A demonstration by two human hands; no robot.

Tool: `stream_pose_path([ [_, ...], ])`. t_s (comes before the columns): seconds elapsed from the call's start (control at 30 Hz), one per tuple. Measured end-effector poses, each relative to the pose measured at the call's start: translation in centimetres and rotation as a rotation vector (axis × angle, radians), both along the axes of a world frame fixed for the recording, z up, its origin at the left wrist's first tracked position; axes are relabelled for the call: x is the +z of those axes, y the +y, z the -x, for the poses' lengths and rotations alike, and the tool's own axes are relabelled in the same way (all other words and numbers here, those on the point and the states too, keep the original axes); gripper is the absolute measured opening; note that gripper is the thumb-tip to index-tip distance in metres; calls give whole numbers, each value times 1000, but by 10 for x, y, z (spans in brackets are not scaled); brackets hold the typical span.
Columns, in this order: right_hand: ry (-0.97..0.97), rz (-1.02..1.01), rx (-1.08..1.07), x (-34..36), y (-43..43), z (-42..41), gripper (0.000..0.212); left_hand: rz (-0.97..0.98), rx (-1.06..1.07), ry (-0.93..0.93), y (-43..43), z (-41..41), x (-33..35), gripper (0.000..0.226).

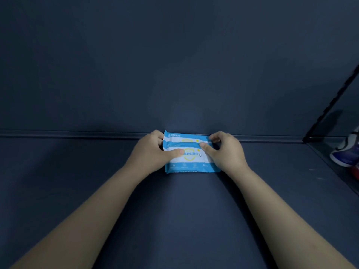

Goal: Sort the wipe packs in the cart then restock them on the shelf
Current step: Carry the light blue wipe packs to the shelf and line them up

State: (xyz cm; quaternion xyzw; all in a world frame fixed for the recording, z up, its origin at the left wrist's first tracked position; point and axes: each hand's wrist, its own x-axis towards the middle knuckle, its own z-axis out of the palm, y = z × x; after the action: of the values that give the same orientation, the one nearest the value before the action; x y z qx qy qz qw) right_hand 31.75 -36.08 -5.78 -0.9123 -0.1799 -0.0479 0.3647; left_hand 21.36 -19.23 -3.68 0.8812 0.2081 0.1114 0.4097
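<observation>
Wipe packs [191,163], glossy rectangles on matte shelf [184,210]

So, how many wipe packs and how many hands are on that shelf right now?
wipe packs: 2, front pack overlapping back pack
hands: 2, left hand and right hand, both gripping the packs
total: 4
</observation>
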Motion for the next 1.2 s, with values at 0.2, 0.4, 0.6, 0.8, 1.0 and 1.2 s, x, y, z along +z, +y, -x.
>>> stream_pose_path([
  [0.2,-68,88,8,5,-2,5,31,-379,-16,-49,1,3,-3,58],
  [0.4,-49,144,84,16,-4,13,46,-363,-35,-19,3,0,-9,55],
  [0.6,-83,250,100,35,-14,31,54,-642,-4,5,-5,2,-1,66],
  [0.8,-267,528,-216,80,-72,119,42,-851,-242,-112,-53,42,47,57],
  [1.0,-342,551,-608,91,-163,267,51,-805,-619,-431,-164,116,76,58],
  [1.2,-25,610,-973,68,-270,427,50,-835,-1001,-513,-296,214,66,55],
])
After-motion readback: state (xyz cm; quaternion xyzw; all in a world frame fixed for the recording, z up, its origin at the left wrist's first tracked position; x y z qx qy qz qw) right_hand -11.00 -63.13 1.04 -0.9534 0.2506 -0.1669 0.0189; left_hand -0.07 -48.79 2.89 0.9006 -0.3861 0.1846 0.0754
